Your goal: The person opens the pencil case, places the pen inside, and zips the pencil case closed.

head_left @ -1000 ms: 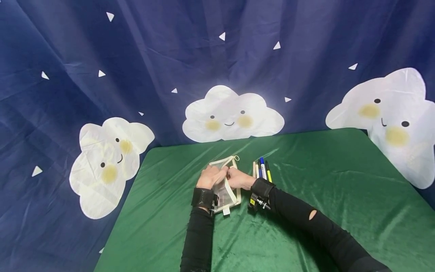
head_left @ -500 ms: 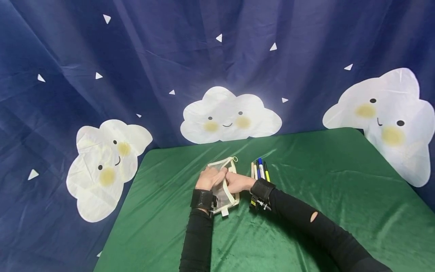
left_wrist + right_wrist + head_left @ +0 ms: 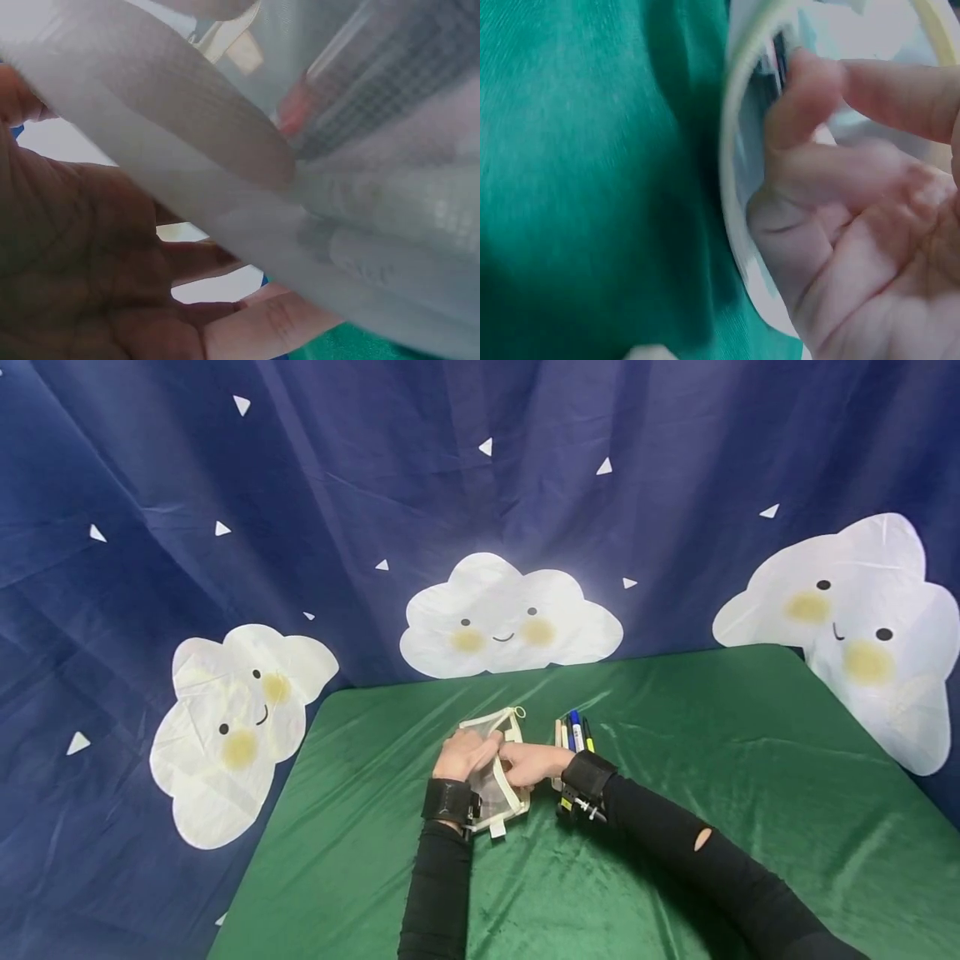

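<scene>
A see-through mesh zip pouch [image 3: 491,795] with cream trim lies on the green cloth. My left hand [image 3: 461,753] grips the edge of its opening and keeps that side raised. In the left wrist view the mesh [image 3: 225,214] crosses in front of some of the fingers, and a red-tipped item [image 3: 296,106] shows inside. My right hand [image 3: 534,763] is at the opening, its fingers loosely bent. In the right wrist view nothing shows between these fingers [image 3: 810,172], and a slim dark item [image 3: 778,60] lies in the pouch beyond them.
Just right of the pouch several pens and markers, including a blue-capped marker [image 3: 577,729], lie side by side, partly behind the right wrist. The green cloth [image 3: 675,718] extends to a dark blue curtain [image 3: 480,460] printed with clouds.
My right hand has drawn back slightly to the right, and a gap has opened between its thumb and fingers. The left hand still holds the pouch edge.
</scene>
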Available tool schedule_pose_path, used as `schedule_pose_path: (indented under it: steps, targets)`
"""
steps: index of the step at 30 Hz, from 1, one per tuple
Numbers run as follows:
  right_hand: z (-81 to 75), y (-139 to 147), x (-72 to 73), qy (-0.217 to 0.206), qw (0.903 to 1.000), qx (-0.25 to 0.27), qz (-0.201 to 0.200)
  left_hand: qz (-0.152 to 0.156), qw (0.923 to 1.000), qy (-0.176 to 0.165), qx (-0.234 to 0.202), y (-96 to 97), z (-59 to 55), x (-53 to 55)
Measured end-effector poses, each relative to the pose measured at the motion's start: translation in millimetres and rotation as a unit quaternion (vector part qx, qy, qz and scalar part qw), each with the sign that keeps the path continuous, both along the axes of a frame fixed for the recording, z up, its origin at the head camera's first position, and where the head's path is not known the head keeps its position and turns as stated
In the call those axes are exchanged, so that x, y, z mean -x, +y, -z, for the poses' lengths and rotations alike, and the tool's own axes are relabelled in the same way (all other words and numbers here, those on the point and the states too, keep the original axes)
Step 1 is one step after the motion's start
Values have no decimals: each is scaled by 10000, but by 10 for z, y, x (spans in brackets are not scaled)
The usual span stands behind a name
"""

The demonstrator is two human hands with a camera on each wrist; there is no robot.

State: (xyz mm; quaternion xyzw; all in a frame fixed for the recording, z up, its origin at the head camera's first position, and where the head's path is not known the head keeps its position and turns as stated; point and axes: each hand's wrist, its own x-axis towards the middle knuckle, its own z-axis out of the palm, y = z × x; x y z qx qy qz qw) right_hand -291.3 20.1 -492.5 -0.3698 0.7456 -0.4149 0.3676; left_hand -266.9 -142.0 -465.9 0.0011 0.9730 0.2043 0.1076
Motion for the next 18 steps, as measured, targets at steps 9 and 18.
schedule_pose_path:
  steps: [9,18]
  targets:
    - [-365,227,107,578,9983,-117,3,4,10000,-37,72,4,-23,19]
    - [-727,344,90,2089,9778,-180,-19,-61,9995,-297,-15,-11,4,-14]
